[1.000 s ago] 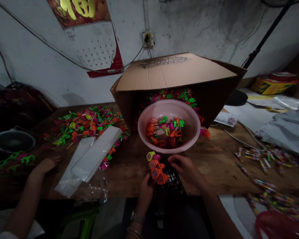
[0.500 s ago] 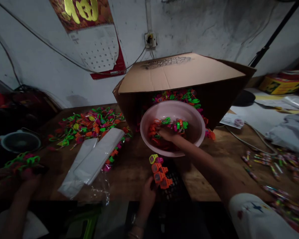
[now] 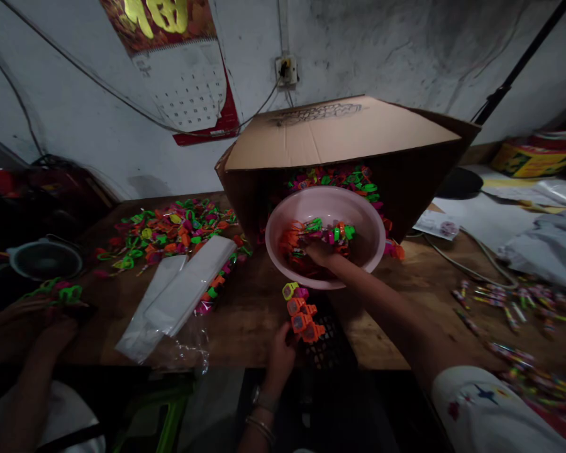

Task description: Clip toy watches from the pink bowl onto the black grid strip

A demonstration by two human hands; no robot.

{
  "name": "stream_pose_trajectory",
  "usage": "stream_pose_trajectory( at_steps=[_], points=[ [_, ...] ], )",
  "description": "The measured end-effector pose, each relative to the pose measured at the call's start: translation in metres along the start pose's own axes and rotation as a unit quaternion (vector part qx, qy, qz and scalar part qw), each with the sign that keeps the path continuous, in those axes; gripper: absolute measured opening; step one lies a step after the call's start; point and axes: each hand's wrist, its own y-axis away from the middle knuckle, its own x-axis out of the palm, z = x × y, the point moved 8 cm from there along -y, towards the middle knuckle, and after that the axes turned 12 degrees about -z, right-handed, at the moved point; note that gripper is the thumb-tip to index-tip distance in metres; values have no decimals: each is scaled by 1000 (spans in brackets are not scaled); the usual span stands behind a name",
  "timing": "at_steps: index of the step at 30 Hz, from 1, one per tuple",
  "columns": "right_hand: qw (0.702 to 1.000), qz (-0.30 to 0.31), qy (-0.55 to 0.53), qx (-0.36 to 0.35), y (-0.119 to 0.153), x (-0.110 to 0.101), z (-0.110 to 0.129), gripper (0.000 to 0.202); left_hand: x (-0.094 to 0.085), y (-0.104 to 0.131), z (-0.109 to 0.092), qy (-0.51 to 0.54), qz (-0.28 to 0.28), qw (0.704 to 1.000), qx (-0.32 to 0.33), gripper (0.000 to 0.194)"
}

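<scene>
My left hand [image 3: 282,352] is closed round a bunch of plastic toy watches [image 3: 302,322], orange ones with a yellow and a pink one at the top. They stick up just in front of the basin. My right hand [image 3: 319,253] reaches down inside a pink plastic basin [image 3: 277,263], among orange, green and pink toy watches [image 3: 292,239]. Its fingertips are hidden in them, so their grip cannot be made out. Under the held bunch lies a black perforated basket or tray [image 3: 329,343].
Behind the basin, a cardboard box [image 3: 344,135] lies open towards me with more toy watches inside. Left are a heap of toy watches [image 3: 179,229] and white plastic-wrapped packs [image 3: 193,283]. A co-worker's hands [image 3: 51,336] hold toys. Colourful sticks [image 3: 509,302] lie right.
The view has tilted slightly, so the table sits a little higher. My right hand stays in the basin and my left keeps its bunch. The co-worker's hands have shifted closer together.
</scene>
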Motion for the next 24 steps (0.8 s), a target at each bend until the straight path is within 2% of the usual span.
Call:
stream_pose_trajectory(
  at_steps=[4, 6, 10, 13, 15, 17, 19, 21, 24],
  points=[
    [1000, -7, 0, 15, 0, 4, 11, 37, -4, 3, -10, 13, 4, 1000, 13, 24],
    [1000, -10, -3, 14, 0, -2, 15, 34, -7, 5, -13, 11, 12, 1000, 18, 22],
    [999, -45, -2, 2, 11, -40, 15, 27, -9, 7, -11, 7, 7, 1000, 14, 20],
    [989, -132, -69, -11, 53, -80, 9, 23, -6, 7, -8, 2, 0, 1000, 18, 16],
    [949, -199, -242, -11, 102, -99, 0, 27, -5, 7, -8, 4, -2, 1000, 20, 16],
    [898, -176, -403, 34, 157, -87, -15, 35, -7, 8, -7, 3, -2, 1000, 18, 17],
    [865, -159, -457, 136, 209, -58, -34, 38, -16, 8, -5, 2, -11, 1000, 12, 20],
    [857, -140, -460, 183, 248, -25, -39, 37, -29, 10, -1, 7, -33, 999, -3, 24],
    [855, -107, -480, 166, 270, 15, -21, 31, -48, 13, 4, 15, -71, 997, -25, 26]
  ],
)
